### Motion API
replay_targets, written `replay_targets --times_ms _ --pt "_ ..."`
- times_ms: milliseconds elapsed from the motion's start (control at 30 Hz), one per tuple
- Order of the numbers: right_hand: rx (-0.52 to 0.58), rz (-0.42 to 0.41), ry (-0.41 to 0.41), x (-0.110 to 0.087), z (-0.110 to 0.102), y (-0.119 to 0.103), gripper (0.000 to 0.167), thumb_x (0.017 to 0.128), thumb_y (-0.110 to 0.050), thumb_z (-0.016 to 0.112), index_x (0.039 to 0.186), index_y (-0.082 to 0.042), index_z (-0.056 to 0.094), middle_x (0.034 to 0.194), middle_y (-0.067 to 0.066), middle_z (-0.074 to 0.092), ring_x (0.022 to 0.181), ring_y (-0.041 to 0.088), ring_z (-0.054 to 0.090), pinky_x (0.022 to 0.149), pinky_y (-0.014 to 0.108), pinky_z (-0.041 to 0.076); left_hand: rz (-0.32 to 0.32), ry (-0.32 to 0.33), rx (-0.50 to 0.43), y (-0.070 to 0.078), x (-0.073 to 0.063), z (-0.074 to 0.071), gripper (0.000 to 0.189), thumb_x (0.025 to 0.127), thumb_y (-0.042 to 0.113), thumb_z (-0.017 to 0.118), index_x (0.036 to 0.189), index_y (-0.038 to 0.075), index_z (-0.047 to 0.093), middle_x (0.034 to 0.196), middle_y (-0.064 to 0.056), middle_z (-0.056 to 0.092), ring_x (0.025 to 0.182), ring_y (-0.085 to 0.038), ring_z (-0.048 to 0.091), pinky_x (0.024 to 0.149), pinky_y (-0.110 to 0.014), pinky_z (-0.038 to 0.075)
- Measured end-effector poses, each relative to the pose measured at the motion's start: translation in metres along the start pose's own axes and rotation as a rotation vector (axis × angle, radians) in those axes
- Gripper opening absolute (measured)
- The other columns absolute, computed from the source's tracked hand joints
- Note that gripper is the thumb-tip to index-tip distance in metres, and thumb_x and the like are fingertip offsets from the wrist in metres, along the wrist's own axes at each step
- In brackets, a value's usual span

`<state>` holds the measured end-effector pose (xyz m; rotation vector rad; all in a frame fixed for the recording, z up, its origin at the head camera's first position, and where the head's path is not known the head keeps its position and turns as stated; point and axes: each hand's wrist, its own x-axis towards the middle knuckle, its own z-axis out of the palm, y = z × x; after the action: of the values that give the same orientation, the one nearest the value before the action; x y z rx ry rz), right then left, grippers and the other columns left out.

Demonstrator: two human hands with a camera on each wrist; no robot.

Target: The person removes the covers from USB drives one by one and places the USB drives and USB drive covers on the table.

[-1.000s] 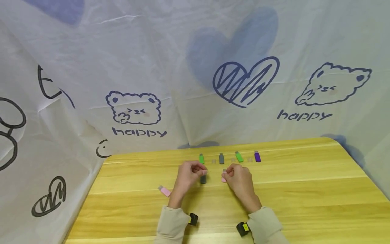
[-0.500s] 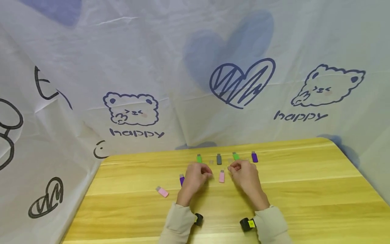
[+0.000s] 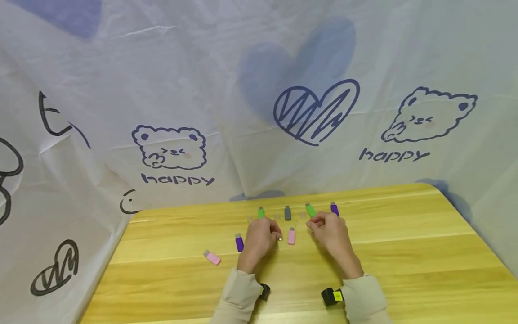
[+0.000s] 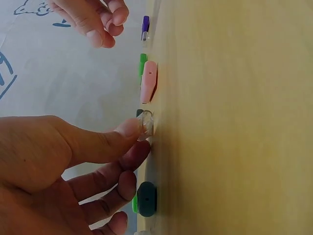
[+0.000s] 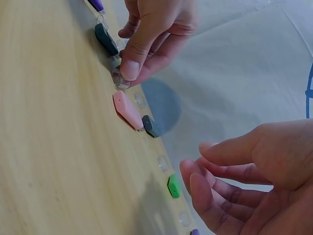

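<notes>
My left hand (image 3: 261,236) pinches a small clear plastic cap (image 4: 146,125) between thumb and index finger, close over the table. Just right of it a pink USB flash drive (image 3: 291,236) lies with its metal plug pointing away from me. Partly under the left hand in the head view, a dark USB drive (image 4: 146,199) shows in the left wrist view. My right hand (image 3: 329,231) hovers right of the pink drive, fingers loosely bent and holding nothing, near a green USB drive (image 3: 310,209) in the back row.
The back row also has another green drive (image 3: 261,212), a grey drive (image 3: 288,213) and a purple drive (image 3: 334,209), with clear caps (image 3: 277,217) between them. To the left lie a purple drive (image 3: 239,243) and a tilted pink drive (image 3: 212,257). A printed cloth hangs behind the table.
My right hand has let go of the near pink drive and moved right. The left hand has shifted right from the dark drive to beside the pink one, uncovering the purple drive on the left.
</notes>
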<state>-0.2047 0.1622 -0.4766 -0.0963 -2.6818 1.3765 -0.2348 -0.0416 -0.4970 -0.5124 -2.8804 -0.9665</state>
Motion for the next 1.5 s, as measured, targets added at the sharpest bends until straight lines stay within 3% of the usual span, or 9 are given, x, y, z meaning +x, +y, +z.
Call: replay_targets --times_ms 300,467,633,833,1100,1500 --pt "-0.007 0.031 -0.015 0.000 0.000 -0.001 0.009 0.094 -0.007 0.074 0.093 0.002 0.074 0.079 0.010 0.071 0.064 0.020 0.069 0.053 0.026 0.050 0.006 0.042 0.032 0.002 -0.003 -0.003 0.014 0.086 0.005 0.083 0.074 0.011 0.076 0.071 0.003 0.070 0.069 -0.017 0.065 0.067 -0.033 0.055" --pt "0.007 0.044 -0.030 -0.001 0.002 -0.003 0.009 0.095 -0.006 0.073 0.093 0.003 0.073 0.080 0.011 0.071 0.066 0.024 0.071 0.053 0.026 0.050 -0.025 0.031 -0.076 -0.002 -0.009 -0.013 0.009 0.094 0.008 0.075 0.086 0.010 0.077 0.078 0.001 0.070 0.068 -0.012 0.061 0.061 -0.029 0.052" --pt "-0.014 0.034 -0.028 -0.001 0.002 -0.005 0.009 0.094 -0.008 0.074 0.092 0.001 0.074 0.079 0.009 0.070 0.065 0.020 0.070 0.057 0.028 0.051 -0.047 0.108 -0.212 -0.010 -0.015 -0.034 0.008 0.097 0.012 0.072 0.096 0.007 0.078 0.085 -0.002 0.071 0.074 -0.015 0.062 0.060 -0.027 0.052" --pt "-0.067 -0.015 -0.022 -0.002 0.002 -0.007 0.008 0.093 -0.009 0.076 0.092 -0.001 0.075 0.079 0.003 0.069 0.067 0.015 0.064 0.064 0.032 0.052 -0.088 0.232 -0.333 -0.026 -0.019 -0.056 0.011 0.099 0.012 0.070 0.102 0.004 0.078 0.093 -0.006 0.074 0.087 -0.021 0.067 0.071 -0.028 0.054" --pt "-0.061 -0.089 -0.038 -0.005 0.006 -0.012 0.012 0.092 -0.008 0.076 0.101 0.001 0.075 0.085 0.004 0.069 0.075 0.019 0.067 0.069 0.037 0.057 -0.187 0.326 -0.398 -0.044 -0.021 -0.076 0.016 0.101 0.004 0.063 0.111 0.005 0.076 0.095 -0.009 0.076 0.090 -0.026 0.069 0.064 -0.023 0.049" --pt "-0.030 -0.230 -0.088 -0.015 0.033 -0.054 0.021 0.088 -0.006 0.080 0.108 -0.002 0.073 0.090 0.003 0.068 0.081 0.018 0.068 0.074 0.038 0.058 -0.195 0.377 -0.404 -0.058 -0.025 -0.091 0.014 0.099 0.005 0.067 0.110 0.001 0.076 0.095 -0.012 0.076 0.089 -0.027 0.069 0.070 -0.022 0.050"
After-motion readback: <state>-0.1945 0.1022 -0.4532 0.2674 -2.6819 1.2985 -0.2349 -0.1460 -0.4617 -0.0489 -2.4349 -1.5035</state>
